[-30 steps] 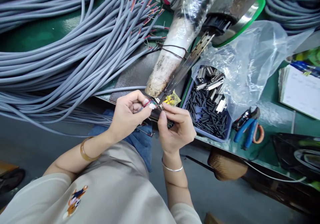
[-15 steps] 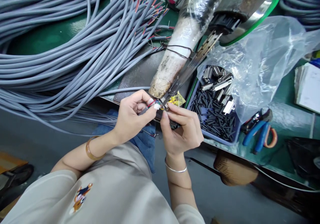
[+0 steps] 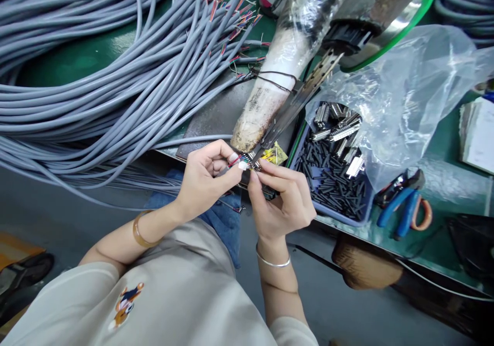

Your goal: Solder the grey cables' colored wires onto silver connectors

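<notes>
My left hand (image 3: 206,178) is closed, thumb and forefinger pinching the thin coloured wires (image 3: 240,157) at the end of a grey cable. Close beside it, my right hand (image 3: 283,194) pinches a small metal pin connector (image 3: 255,162) between thumb and fingers. The wire ends meet the connector, though fingertips partly hide the joint. From the upper right, a soldering iron (image 3: 295,101) slants down, its tip at the connector. A white-wrapped tube (image 3: 260,101) ends just above my fingers. Something yellow (image 3: 275,153) lies right behind my right fingertips.
Bundled grey cables (image 3: 116,99) cover the left of the green bench. At right, a blue bin (image 3: 368,214) holds black sleeves (image 3: 335,181) and metal connectors (image 3: 339,127), partly under a plastic bag (image 3: 409,93). Blue-handled cutters (image 3: 403,207) lie beyond it, near a solder spool (image 3: 426,1).
Both hands keep their grips at the iron's tip, with hardly any movement. The whole view has shifted very slightly.
</notes>
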Motion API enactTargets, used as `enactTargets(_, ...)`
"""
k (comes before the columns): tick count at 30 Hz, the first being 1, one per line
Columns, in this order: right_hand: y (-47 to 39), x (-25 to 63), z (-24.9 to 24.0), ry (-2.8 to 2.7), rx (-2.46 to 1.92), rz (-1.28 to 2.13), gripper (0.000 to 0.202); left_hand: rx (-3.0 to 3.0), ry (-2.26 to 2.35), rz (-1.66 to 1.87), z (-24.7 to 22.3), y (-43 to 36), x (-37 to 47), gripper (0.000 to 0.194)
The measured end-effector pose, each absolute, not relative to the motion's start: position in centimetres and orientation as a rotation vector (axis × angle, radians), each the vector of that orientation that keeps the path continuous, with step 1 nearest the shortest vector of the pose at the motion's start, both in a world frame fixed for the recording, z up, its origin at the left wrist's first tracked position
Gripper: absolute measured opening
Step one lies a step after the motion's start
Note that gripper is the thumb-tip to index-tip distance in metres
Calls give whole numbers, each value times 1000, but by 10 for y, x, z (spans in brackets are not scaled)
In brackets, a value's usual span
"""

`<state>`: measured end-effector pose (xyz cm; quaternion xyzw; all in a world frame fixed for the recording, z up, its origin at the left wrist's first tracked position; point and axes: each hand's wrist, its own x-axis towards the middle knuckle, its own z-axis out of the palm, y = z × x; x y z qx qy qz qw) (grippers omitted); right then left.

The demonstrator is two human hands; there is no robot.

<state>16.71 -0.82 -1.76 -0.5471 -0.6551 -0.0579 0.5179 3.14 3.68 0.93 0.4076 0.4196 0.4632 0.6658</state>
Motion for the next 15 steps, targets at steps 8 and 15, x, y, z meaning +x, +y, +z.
enactTargets(8, -13, 169, -24, -1674, -1296, -222, 20, 990, 950, 1046, 4, 36, 28, 20)
enactTargets(15, -16, 169, -22, -1693, -1259, -262, 21, 944, 923, 1007, 4, 33, 27, 21)
